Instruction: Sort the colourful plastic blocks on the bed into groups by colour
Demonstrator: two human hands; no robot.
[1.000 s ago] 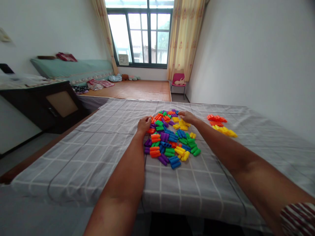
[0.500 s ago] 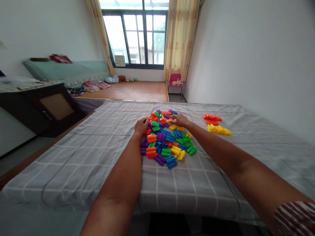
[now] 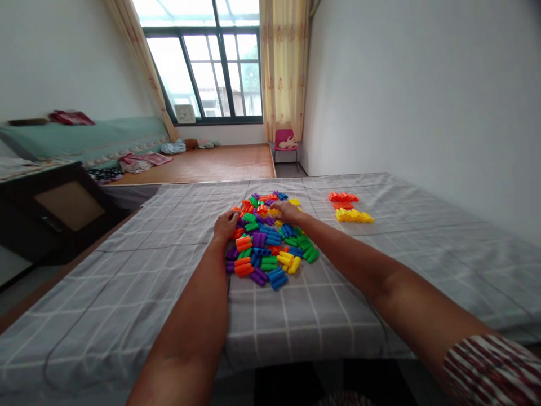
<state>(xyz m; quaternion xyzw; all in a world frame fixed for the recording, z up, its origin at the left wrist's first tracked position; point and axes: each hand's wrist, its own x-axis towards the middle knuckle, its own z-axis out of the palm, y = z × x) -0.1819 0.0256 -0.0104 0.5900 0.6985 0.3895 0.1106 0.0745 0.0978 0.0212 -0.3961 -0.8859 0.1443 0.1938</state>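
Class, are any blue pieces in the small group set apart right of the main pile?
No, only orange pieces and yellow pieces lie there.

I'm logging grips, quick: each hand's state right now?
Left hand: curled beside orange tube blocks; grip cannot be told.
Right hand: at yellow tube blocks; whether holding one cannot be told.

A pile of blocks [image 3: 273,237] lies mid-cloth [image 3: 139,270], with the left grip [image 3: 228,223] at its left edge and the right grip [image 3: 280,212] over its far right part. To the right, apart from the pile, sits a smaller group of blocks [image 3: 354,215]. A cabinet [image 3: 74,194] stands left of the cloth. Behind is a bed [image 3: 228,162], clothes [image 3: 143,162] on its left side; beyond its right corner, a chair [image 3: 284,135] holds a soft toy [image 3: 288,144]. The window [image 3: 207,79] is behind the bed, a clock [image 3: 185,114] at its lower left.
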